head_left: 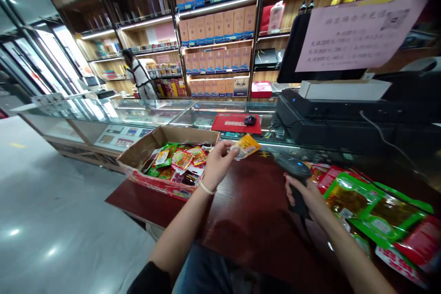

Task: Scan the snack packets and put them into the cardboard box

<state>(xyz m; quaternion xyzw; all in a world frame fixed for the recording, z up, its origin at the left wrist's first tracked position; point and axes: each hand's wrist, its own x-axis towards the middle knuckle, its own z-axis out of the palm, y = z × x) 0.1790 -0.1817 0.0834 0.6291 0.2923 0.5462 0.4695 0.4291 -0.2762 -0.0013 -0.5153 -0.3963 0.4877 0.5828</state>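
Observation:
My left hand pinches a small yellow snack packet by its near edge, above the dark red counter. A black handheld barcode scanner is gripped in my right hand, its head pointing toward the packet. Left of my left hand stands an open cardboard box, with several colourful snack packets inside. Green snack bags and red ones lie in a heap to the right of the scanner, partly behind my right forearm.
A dark register and its screen, with a pink paper sign, stand at the right back. A mouse rests on a red mat on the glass showcase. Beyond, a person stands by shelves of boxed bottles.

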